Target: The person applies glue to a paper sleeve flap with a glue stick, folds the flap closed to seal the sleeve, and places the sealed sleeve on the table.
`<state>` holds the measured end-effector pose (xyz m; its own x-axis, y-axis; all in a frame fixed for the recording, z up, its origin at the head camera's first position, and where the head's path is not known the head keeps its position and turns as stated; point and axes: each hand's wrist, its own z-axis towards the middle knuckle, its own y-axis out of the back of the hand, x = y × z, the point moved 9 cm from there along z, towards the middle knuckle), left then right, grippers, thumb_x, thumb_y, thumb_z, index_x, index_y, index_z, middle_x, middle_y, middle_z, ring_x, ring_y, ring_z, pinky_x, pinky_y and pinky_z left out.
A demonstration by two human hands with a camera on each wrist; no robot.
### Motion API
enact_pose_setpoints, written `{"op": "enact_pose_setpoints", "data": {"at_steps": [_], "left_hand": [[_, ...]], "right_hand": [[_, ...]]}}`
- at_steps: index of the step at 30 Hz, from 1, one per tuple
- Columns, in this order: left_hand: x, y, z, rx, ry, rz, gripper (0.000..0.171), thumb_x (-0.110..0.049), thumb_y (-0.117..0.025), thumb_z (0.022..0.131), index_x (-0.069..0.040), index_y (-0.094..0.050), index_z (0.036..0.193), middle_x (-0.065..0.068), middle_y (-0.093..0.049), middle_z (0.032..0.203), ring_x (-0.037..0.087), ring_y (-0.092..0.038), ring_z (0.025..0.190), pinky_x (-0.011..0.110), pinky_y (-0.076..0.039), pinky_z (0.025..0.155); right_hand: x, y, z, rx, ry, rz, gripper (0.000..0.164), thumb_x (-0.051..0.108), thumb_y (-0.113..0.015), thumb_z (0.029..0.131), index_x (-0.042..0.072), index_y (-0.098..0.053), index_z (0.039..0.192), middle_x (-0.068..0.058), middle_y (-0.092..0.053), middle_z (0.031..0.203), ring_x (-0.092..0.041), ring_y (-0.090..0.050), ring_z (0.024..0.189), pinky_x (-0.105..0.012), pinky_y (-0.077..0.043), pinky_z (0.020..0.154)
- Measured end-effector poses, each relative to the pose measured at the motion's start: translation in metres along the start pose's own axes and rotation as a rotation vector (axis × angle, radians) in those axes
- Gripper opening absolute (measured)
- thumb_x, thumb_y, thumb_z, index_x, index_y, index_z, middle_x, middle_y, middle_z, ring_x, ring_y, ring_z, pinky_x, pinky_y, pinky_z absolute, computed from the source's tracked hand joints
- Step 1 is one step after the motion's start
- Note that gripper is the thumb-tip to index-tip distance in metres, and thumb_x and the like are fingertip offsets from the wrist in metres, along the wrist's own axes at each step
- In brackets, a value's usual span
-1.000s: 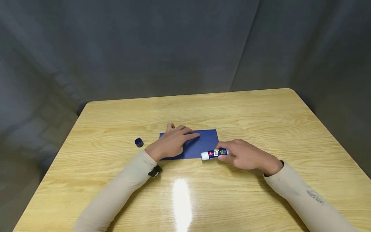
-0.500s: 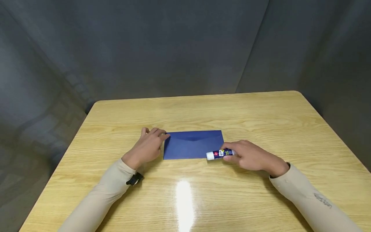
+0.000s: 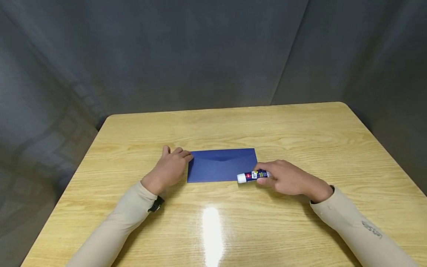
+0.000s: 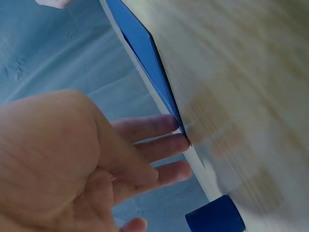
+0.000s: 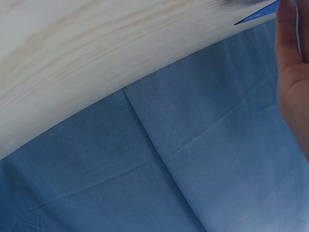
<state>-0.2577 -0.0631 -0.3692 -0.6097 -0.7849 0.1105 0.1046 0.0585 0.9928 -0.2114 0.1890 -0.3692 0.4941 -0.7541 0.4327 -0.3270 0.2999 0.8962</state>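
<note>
A dark blue envelope (image 3: pixel 220 168) lies flat on the table, its pointed flap folded down along the far side. At its far left corner my left hand (image 3: pixel 170 168) touches the edge with fairly straight fingertips; the left wrist view shows those fingers (image 4: pixel 164 147) against the envelope's edge (image 4: pixel 149 53). My right hand (image 3: pixel 290 178) grips a glue stick (image 3: pixel 250 176) over the near right corner, its white end pointing left. In the right wrist view, only part of this hand (image 5: pixel 294 82) and an envelope corner (image 5: pixel 256 15) show; the glue stick is out of sight.
A dark blue cap (image 4: pixel 216 215) sits on the table by my left fingers, hidden in the head view by that hand. The wood-grain table (image 3: pixel 300 129) has a dark grey curtain (image 3: pixel 186 55) behind it and along its sides.
My left hand has moved left, off the middle of the envelope to its left edge, uncovering the flap and hiding the cap. My right hand holds the glue stick in nearly the same place.
</note>
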Motion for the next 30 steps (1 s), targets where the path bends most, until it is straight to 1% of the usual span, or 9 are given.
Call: {"op": "enact_pose_setpoints", "data": {"at_steps": [5, 10, 12, 16, 18, 22, 24, 28, 30], "left_hand": [[0.000, -0.001, 0.001, 0.023, -0.007, -0.034, 0.037, -0.002, -0.055, 0.096, -0.007, -0.066, 0.132, 0.005, -0.060, 0.138, 0.023, -0.052, 0.121, 0.040, -0.025, 0.077], [0.002, -0.002, 0.002, 0.043, -0.006, -0.091, 0.044, 0.004, -0.055, 0.091, -0.007, -0.064, 0.133, 0.005, -0.057, 0.144, 0.023, -0.052, 0.125, 0.039, -0.025, 0.078], [0.003, -0.004, 0.002, 0.058, -0.009, -0.103, 0.050, 0.006, -0.054, 0.091, -0.012, -0.062, 0.137, 0.005, -0.056, 0.146, 0.024, -0.052, 0.126, 0.039, -0.024, 0.077], [0.002, -0.007, 0.002, 0.089, -0.037, -0.104, 0.064, 0.010, -0.051, 0.091, -0.025, -0.055, 0.144, 0.005, -0.051, 0.149, 0.027, -0.048, 0.128, 0.039, -0.023, 0.074], [0.000, -0.007, 0.002, 0.086, -0.058, -0.117, 0.067, 0.011, -0.050, 0.090, -0.027, -0.053, 0.146, 0.005, -0.050, 0.149, 0.027, -0.047, 0.130, 0.040, -0.022, 0.073], [-0.007, -0.004, 0.005, 0.043, -0.114, -0.157, 0.058, 0.009, -0.049, 0.092, -0.016, -0.056, 0.143, 0.006, -0.053, 0.148, 0.026, -0.048, 0.134, 0.041, -0.026, 0.078], [-0.011, -0.003, 0.007, 0.030, -0.138, -0.158, 0.056, 0.010, -0.050, 0.091, -0.014, -0.057, 0.142, 0.006, -0.054, 0.146, 0.025, -0.051, 0.133, 0.041, -0.027, 0.078], [-0.016, -0.004, 0.013, 0.042, -0.148, -0.109, 0.060, 0.009, -0.055, 0.090, -0.021, -0.057, 0.142, 0.005, -0.056, 0.139, 0.025, -0.055, 0.122, 0.040, -0.027, 0.076], [-0.019, -0.004, 0.016, 0.063, -0.148, -0.100, 0.059, 0.008, -0.055, 0.092, -0.022, -0.057, 0.143, 0.004, -0.055, 0.139, 0.025, -0.054, 0.121, 0.040, -0.027, 0.076]], "right_hand": [[0.000, 0.000, 0.001, 0.000, 0.000, 0.002, 0.012, 0.033, -0.060, 0.099, 0.032, -0.062, 0.111, 0.018, -0.059, 0.082, -0.002, -0.050, 0.070, -0.022, -0.042, 0.068], [-0.001, -0.001, 0.001, -0.003, -0.001, 0.009, 0.010, 0.034, -0.060, 0.099, 0.033, -0.062, 0.110, 0.018, -0.059, 0.082, -0.002, -0.050, 0.069, -0.022, -0.042, 0.068], [0.000, -0.001, 0.001, -0.008, 0.005, 0.010, 0.010, 0.034, -0.060, 0.099, 0.032, -0.062, 0.109, 0.018, -0.059, 0.082, -0.002, -0.049, 0.069, -0.022, -0.041, 0.067], [0.001, -0.001, 0.001, -0.008, 0.003, 0.011, 0.010, 0.034, -0.060, 0.099, 0.032, -0.062, 0.108, 0.018, -0.058, 0.081, -0.002, -0.049, 0.069, -0.022, -0.041, 0.067], [0.001, -0.001, 0.000, -0.005, 0.001, 0.009, 0.010, 0.034, -0.060, 0.099, 0.032, -0.062, 0.109, 0.018, -0.058, 0.082, -0.002, -0.049, 0.069, -0.022, -0.041, 0.067], [0.001, 0.000, 0.001, 0.000, -0.009, -0.005, 0.012, 0.033, -0.060, 0.099, 0.033, -0.062, 0.110, 0.017, -0.059, 0.083, -0.002, -0.049, 0.069, -0.022, -0.041, 0.067], [0.000, 0.000, 0.001, -0.001, -0.011, -0.008, 0.012, 0.033, -0.061, 0.099, 0.033, -0.062, 0.111, 0.017, -0.059, 0.083, -0.002, -0.049, 0.069, -0.022, -0.041, 0.067], [0.001, -0.001, 0.001, -0.002, -0.005, 0.000, 0.012, 0.035, -0.060, 0.099, 0.032, -0.063, 0.110, 0.017, -0.059, 0.082, -0.002, -0.048, 0.068, -0.022, -0.041, 0.066], [0.002, -0.002, 0.001, 0.000, -0.001, 0.007, 0.012, 0.036, -0.059, 0.100, 0.032, -0.063, 0.110, 0.016, -0.058, 0.081, -0.002, -0.047, 0.067, -0.022, -0.040, 0.065]]}}
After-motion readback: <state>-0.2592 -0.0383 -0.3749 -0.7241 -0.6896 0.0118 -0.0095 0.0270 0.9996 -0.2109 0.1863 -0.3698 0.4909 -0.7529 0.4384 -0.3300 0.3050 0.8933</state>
